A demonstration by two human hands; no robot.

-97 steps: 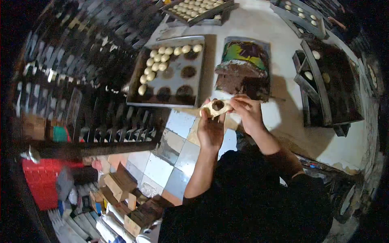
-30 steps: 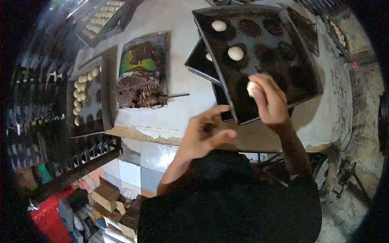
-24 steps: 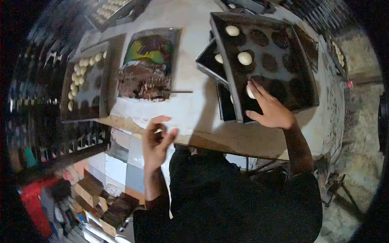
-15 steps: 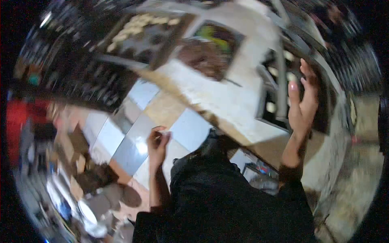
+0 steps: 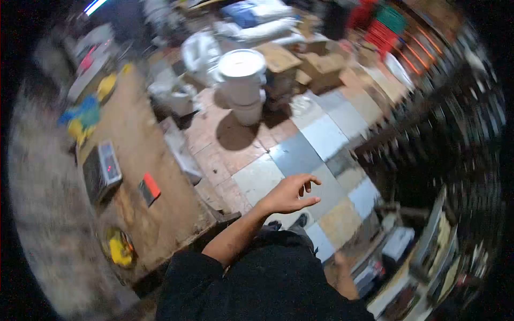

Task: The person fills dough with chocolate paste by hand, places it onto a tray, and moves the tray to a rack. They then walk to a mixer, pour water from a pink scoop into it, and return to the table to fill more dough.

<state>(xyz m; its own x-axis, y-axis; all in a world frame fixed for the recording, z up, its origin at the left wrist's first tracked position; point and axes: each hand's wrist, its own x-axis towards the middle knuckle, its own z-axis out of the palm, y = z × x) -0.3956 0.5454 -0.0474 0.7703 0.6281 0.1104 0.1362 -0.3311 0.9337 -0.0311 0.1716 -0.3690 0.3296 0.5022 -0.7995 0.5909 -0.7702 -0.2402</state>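
Observation:
My left hand (image 5: pixel 293 193) is held out over the tiled floor in front of my body. Its fingers are loosely curved with the thumb apart, and nothing is in it. Low on the right, my right hand (image 5: pixel 341 266) hangs beside a cluttered shelf unit (image 5: pixel 423 291); motion blur hides its fingers. To the left of my left arm stands a wooden table (image 5: pixel 142 115). On it lie a flat red-and-black object (image 5: pixel 150 189) and a box-shaped device with a lit display (image 5: pixel 107 167), which looks like a scale.
White lidded buckets (image 5: pixel 241 80) stand stacked on the tiles ahead, near cardboard boxes (image 5: pixel 324 67) and white sacks (image 5: pixel 265 24). A dark slatted rack (image 5: pixel 428 128) lines the right side. A bowl with something yellow (image 5: pixel 120 249) sits at the table's near left.
My view has swung left, away from the worktop with dough pieces on trays, toward the buckets and wooden table. My right hand has dropped from above a tray to low beside me.

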